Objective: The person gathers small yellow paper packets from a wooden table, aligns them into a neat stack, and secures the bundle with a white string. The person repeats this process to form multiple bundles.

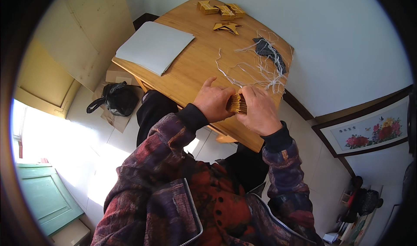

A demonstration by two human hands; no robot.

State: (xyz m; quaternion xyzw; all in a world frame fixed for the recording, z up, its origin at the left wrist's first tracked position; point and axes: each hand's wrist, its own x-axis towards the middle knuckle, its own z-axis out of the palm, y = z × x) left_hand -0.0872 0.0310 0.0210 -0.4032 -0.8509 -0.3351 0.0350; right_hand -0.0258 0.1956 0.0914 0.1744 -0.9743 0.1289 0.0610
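Observation:
Between my two hands, over the near edge of the wooden table (195,68), is a thick stack of folded gold paper pieces (237,103). My left hand (213,99) grips the stack from its left side, thumb raised. From the right, my right hand (259,110) closes its fingers around the other side. White strings (265,74) lie tangled on the table just beyond my right hand, some across a dark grey cloth (270,55). At the far end sit tied bundles of folded gold paper (229,11), with a few loose gold pieces (227,27) in front of them.
A stack of white sheets (152,46) covers the table's left side. On the floor to the left, a black plastic bag (116,99) rests by cardboard. A framed flower picture (369,129) leans near the wall at right. A green cabinet door (45,198) stands at lower left.

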